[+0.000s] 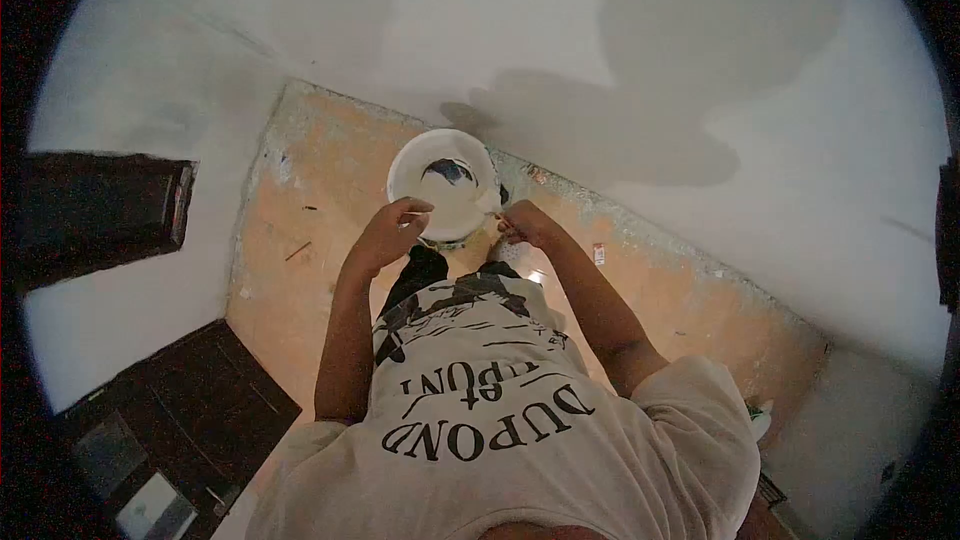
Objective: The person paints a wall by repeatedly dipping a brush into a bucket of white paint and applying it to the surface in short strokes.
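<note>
A round white bucket (402,172) stands on the floor by the wall, with pale contents and a dark patch inside that may be a reflection. My left hand (392,232) is over its near left side, fingers curled inward across the rim. Whether they grip the rim or a small item, I cannot make out. At the near right side, my right hand (524,224) is closed around something small. A whitish piece (490,202) shows beside its fingertips over the bucket, too blurred to name.
The orange floor (330,170) is worn and stained, with scraps and a small red-and-white packet (599,253). A pale wall (560,30) rises close beyond the bucket. A dark door (190,420) is at lower left, and a dark-framed opening (110,205) above it.
</note>
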### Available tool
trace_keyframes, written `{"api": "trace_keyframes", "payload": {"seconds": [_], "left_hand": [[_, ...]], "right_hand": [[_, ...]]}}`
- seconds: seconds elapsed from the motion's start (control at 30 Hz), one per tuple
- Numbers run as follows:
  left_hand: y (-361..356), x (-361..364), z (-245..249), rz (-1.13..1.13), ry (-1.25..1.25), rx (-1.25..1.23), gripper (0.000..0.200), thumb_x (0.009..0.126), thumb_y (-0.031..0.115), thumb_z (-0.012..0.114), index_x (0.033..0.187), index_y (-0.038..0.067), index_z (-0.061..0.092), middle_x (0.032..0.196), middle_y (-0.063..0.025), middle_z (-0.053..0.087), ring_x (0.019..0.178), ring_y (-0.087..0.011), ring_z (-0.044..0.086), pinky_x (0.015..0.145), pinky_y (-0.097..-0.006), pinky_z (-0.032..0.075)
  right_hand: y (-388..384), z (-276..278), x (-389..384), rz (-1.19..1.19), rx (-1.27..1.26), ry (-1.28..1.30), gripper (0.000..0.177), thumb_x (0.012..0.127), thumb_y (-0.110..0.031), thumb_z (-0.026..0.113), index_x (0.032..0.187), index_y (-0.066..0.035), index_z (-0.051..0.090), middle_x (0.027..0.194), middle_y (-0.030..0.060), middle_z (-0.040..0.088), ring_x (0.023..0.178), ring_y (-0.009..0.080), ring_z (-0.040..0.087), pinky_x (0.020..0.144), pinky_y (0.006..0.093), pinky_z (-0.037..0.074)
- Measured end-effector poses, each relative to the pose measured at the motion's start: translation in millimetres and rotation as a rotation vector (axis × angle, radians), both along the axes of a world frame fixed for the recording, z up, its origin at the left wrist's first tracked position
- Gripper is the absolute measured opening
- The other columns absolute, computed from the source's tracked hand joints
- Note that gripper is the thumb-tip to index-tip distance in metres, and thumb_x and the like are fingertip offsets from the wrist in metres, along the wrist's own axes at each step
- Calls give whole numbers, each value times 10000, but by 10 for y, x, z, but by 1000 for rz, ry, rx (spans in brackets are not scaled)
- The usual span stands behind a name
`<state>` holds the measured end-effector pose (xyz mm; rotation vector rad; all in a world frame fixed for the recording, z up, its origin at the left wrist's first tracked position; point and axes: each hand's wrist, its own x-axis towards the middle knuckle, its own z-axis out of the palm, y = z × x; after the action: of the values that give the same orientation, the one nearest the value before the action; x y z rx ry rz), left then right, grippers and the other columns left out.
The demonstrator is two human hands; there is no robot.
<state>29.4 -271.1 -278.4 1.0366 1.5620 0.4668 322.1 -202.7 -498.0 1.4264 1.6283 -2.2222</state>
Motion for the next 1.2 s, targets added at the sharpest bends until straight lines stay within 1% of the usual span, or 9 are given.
{"api": "trace_keyframes", "payload": {"seconds": [0.07, 0.23, 0.5, 0.7, 0.77, 0.9, 0.97, 1.03, 1.2], "left_hand": [[-12, 36, -66, -51, -21, -21, 293, 938, 176, 585, 1183, 24, 640, 1141, -143, 666, 1076, -261, 628, 889, -374, 505], [-42, 167, -186, -71, -30, 50, 289, 936, 171, 607, 1181, 20, 631, 1150, -151, 645, 1091, -269, 631, 923, -389, 507], [87, 525, -57, -144, -233, 83, 378, 939, 264, 646, 1246, 53, 580, 1208, -118, 625, 1154, -243, 598, 970, -418, 493], [183, 510, 198, -124, -200, -10, 356, 927, 199, 637, 1240, 39, 584, 1201, -136, 628, 1139, -246, 593, 924, -400, 505], [239, 496, 266, -111, -193, -42, 355, 926, 200, 637, 1240, 42, 585, 1202, -135, 627, 1144, -246, 590, 926, -401, 502], [249, 472, 336, -107, -201, -84, 417, 944, 293, 644, 1284, 65, 565, 1269, -132, 603, 1184, -259, 580, 980, -413, 487], [235, 471, 326, -106, -204, -89, 417, 945, 296, 645, 1281, 64, 565, 1268, -132, 603, 1185, -258, 580, 980, -412, 488], [206, 478, 331, -106, -206, -93, 417, 945, 300, 646, 1278, 62, 565, 1268, -132, 603, 1186, -256, 580, 979, -411, 489], [146, 458, 357, -89, -169, -91, 406, 948, 294, 646, 1266, 54, 566, 1261, -134, 608, 1189, -250, 581, 969, -410, 496]], "right_hand": [[17, 85, -123, -494, -602, 170, 228, 901, -123, 631, 719, -15, 545, 653, 90, 524, 560, 218, 520, 463, 337, 439], [86, -558, -206, -922, -1033, 193, 159, 970, -115, 507, 923, 37, 502, 819, 184, 548, 550, 216, 504, 502, 341, 475], [199, -1721, 13, -1085, -803, 254, 88, 870, -73, 512, 802, -51, 460, 635, 91, 459, 461, 187, 401, 411, 329, 397], [308, -1837, 369, -742, -448, -10, 109, 900, -169, 527, 814, -103, 535, 609, 68, 483, 454, 189, 416, 399, 355, 333], [257, -2602, 335, 472, 699, -582, 138, 882, -231, 591, 822, -107, 592, 601, 73, 498, 493, 227, 478, 428, 394, 351], [265, -2771, 376, -884, -627, -113, 142, 794, -253, 668, 735, -127, 642, 649, 102, 604, 616, 259, 629, 480, 384, 463], [298, -2797, 681, -442, 299, 202, 68, 872, -159, 589, 816, -121, 578, 636, 51, 524, 512, 192, 458, 426, 370, 348], [470, -1825, 552, 468, 701, -467, 58, 857, -152, 585, 826, -134, 630, 662, 79, 566, 563, 199, 523, 462, 375, 400], [797, -788, 248, 1064, 753, -668, 214, 803, -130, 563, 911, -118, 748, 819, 184, 689, 802, 259, 699, 636, 392, 563]]}}
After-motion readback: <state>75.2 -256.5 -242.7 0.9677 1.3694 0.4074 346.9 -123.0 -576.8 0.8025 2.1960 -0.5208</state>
